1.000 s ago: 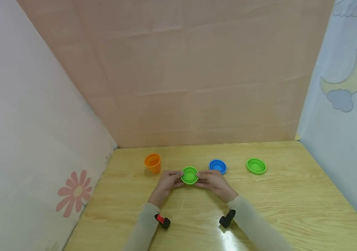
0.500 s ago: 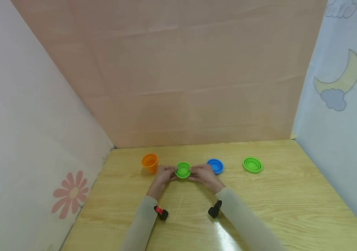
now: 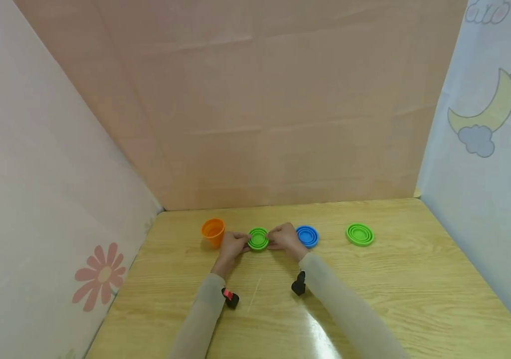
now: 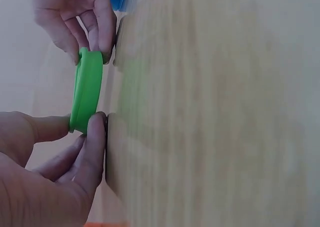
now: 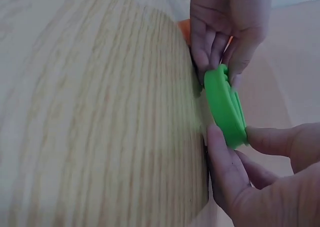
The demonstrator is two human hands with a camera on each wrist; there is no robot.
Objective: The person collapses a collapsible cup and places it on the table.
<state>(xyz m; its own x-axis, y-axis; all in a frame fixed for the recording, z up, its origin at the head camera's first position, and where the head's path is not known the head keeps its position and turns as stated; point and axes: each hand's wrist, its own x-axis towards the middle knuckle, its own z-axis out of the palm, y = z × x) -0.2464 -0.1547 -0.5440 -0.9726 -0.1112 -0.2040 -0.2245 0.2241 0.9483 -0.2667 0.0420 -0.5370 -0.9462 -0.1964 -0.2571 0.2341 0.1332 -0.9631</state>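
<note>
A green collapsible cup (image 3: 258, 239), folded flat into a ringed disc, is pinched from both sides close over the table. My left hand (image 3: 233, 246) grips its left edge, thumb on the upper rim and fingers underneath. On the opposite edge my right hand (image 3: 284, 237) pinches it the same way. Both wrist views show the green cup (image 4: 87, 91) edge-on, slightly tilted, with fingertips right at the tabletop. Just left of my left hand stands an orange cup (image 3: 213, 232), expanded and upright. A blue collapsible cup (image 3: 307, 236), folded flat, lies right beside my right hand.
Another folded green cup (image 3: 360, 234) lies farther right on the wooden table (image 3: 399, 279). A brown sheet (image 3: 255, 124) closes off the back of the table. Patterned pale walls rise at the left and right sides.
Both hands have carried the green cup away from me and a little left, lowering it toward the table, level with the row of other cups. The orange, blue and other green cups stay put.
</note>
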